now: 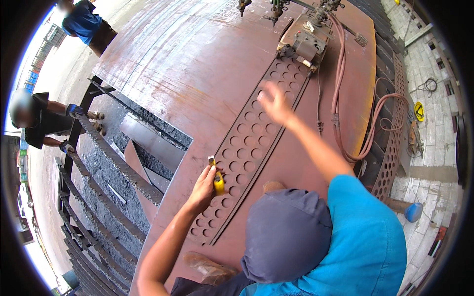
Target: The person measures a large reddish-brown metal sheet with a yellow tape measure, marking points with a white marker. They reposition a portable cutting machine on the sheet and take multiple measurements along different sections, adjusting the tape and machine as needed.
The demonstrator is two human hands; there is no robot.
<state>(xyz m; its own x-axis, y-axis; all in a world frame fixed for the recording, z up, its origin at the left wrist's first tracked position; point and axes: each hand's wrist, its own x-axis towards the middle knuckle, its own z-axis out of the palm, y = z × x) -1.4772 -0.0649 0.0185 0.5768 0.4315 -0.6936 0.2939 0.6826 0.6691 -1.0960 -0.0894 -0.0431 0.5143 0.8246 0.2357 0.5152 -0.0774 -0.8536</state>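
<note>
In my left hand (pixel 201 190) is what looks like a yellow tape measure (pixel 218 183), its pale metal end pointing away from me. That hand sits at the left edge of a long rust-brown track (pixel 240 129) full of round holes. My right hand (pixel 276 104), somewhat blurred, hovers over the track farther up with its fingers apart and nothing in them. The track lies on a large reddish steel plate (pixel 197 118). At its far end stands a grey cutting carriage (pixel 306 42).
Reddish hoses (pixel 339 98) loop from the carriage down the plate's right side. Left of the plate's edge are jagged slats (pixel 106 153) over dark debris. A person in dark clothing with blue gloves (pixel 74 110) grips the frame there; another person (pixel 85 24) stands farther back.
</note>
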